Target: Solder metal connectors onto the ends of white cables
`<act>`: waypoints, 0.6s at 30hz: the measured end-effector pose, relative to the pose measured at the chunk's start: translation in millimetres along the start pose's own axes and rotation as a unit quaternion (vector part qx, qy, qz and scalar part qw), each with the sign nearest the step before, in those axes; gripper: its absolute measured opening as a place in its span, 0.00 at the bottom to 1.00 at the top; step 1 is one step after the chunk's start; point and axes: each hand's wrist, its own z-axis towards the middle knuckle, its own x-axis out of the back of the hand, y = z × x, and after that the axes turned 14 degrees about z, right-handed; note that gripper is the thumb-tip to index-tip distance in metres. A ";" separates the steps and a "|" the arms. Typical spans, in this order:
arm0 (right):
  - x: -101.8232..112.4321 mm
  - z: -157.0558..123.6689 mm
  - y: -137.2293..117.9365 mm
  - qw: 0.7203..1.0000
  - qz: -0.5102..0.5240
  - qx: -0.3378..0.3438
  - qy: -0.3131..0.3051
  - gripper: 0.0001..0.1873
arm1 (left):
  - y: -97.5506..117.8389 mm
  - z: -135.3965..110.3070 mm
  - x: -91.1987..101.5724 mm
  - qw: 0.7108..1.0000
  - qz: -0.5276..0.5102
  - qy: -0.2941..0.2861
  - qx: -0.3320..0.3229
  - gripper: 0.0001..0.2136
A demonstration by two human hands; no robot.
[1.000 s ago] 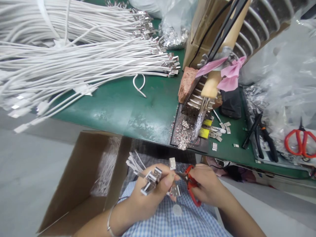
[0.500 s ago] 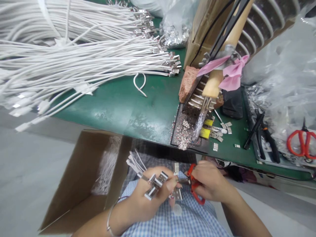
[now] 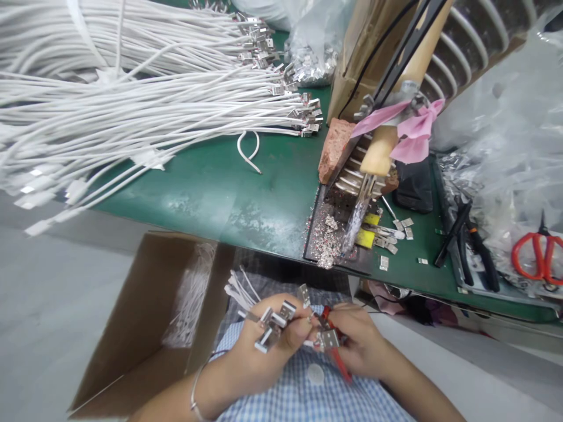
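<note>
My left hand (image 3: pixel 268 346) is closed around several white USB cables (image 3: pixel 240 288). Their metal plugs (image 3: pixel 273 326) stick up over its thumb and fingers, and the cable ends fan out behind the hand. Red-handled scissors (image 3: pixel 342 364) sit in my closed right hand (image 3: pixel 363 343), the blades mostly hidden behind fingers and plugs. One USB plug (image 3: pixel 329 339) lies against the right fingertips, close to the left thumb. Another small plug (image 3: pixel 304 295) points up between the two hands. Whether the right fingers pinch either plug I cannot tell.
Bundled white cables (image 3: pixel 153 117) cover the left of the green table (image 3: pixel 197 193). A soldering iron with a wooden handle (image 3: pixel 379 149) hangs over a solder-littered plate (image 3: pixel 328 240). Pliers (image 3: pixel 479 252) and other red scissors (image 3: pixel 539 255) lie right. An open carton (image 3: pixel 127 316) stands below left.
My right hand has moved left and slightly down, closer to my left hand, and the scissors have turned with it. The plug between the hands has shifted right and tilted. The table things look unchanged.
</note>
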 end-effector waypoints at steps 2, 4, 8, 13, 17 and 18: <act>-10.8 -1.3 -1.1 0.999 0.023 -0.012 0.021 0.13 | 0.7 1.7 -1.3 1.000 0.001 0.026 0.002 0.18; -19.0 -3.2 -1.5 0.998 0.039 -0.020 0.038 0.13 | 2.3 2.9 -2.2 0.999 -0.006 0.036 0.007 0.17; -21.4 -4.5 -0.7 0.998 0.040 -0.025 0.042 0.13 | 6.1 3.6 -2.2 0.999 -0.030 0.009 0.032 0.18; -1.8 0.2 2.6 1.000 -0.012 0.004 0.025 0.13 | 8.3 2.4 -0.6 0.996 -0.050 -0.025 0.072 0.18; 14.4 3.9 4.4 0.998 -0.055 0.036 -0.006 0.10 | 6.6 1.8 -0.6 0.995 -0.057 -0.040 0.077 0.17; 17.0 4.6 4.5 0.997 -0.063 0.042 -0.012 0.10 | 5.7 1.6 -0.5 0.995 -0.058 -0.040 0.074 0.17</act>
